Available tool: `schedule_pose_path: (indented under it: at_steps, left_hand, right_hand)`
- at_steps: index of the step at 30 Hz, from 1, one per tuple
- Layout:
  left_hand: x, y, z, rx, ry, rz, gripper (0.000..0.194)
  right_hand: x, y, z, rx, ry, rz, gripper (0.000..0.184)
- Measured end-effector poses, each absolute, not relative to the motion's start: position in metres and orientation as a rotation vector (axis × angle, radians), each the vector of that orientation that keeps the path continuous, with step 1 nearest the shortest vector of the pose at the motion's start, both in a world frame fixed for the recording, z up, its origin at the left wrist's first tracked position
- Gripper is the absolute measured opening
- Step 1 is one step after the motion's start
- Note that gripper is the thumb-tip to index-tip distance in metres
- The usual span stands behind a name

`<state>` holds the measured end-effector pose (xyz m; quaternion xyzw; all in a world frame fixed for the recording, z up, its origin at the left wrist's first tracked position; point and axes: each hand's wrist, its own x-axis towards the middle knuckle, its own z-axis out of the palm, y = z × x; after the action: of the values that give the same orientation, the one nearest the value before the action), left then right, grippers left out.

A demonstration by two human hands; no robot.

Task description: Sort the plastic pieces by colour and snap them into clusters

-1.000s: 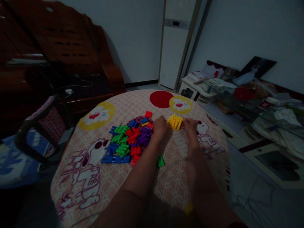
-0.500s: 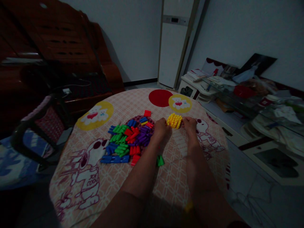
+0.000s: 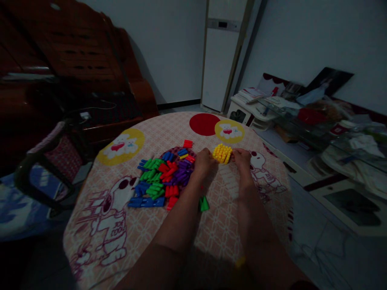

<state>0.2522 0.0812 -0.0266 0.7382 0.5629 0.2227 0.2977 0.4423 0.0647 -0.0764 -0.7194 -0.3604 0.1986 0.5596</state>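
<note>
While your forearms reach across table point(image 3: 223, 241), small yellow piece point(image 3: 240, 262) lies between them, near you. Green piece point(image 3: 204, 204) just beside left forearm. Pile of blue, green, red and purple pieces point(image 3: 157, 177) left of your left hand point(image 3: 204, 162). Left hand curled, fingers closed at left side of yellow block cluster point(image 3: 222, 153); your right hand point(image 3: 242, 159) pinches its right side, fingers nearly closed. Cluster sits between both hands. Lone red piece point(image 3: 188, 143) beyond left hand, leftward.
</note>
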Motion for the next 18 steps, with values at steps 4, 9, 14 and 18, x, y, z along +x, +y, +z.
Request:
schedule_pose_path:
  at_steps: [4, 9, 14, 18]
  left_hand:
    - [0.229, 0.093, -0.017, 2.110, 1.489, 0.578, 0.037]
    - [0.181, 0.109, -0.010, 2.125, 1.744, 0.471, 0.023]
    - [0.161, 0.118, -0.025, 2.179, 1.809, 0.491, 0.031]
    - [0.164, 0.121, -0.031, 2.226, 1.833, 0.439, 0.036]
  right_hand:
    - [0.440, 0.064, -0.075, -1.693, -0.836, 0.479, 0.031]
    - [0.438, 0.062, -0.072, -1.694, -0.826, 0.503, 0.028]
    - [0.438, 0.062, -0.072, -1.686, -0.831, 0.485, 0.027]
    - [0.438, 0.062, -0.074, -1.646, -0.819, 0.511, 0.029]
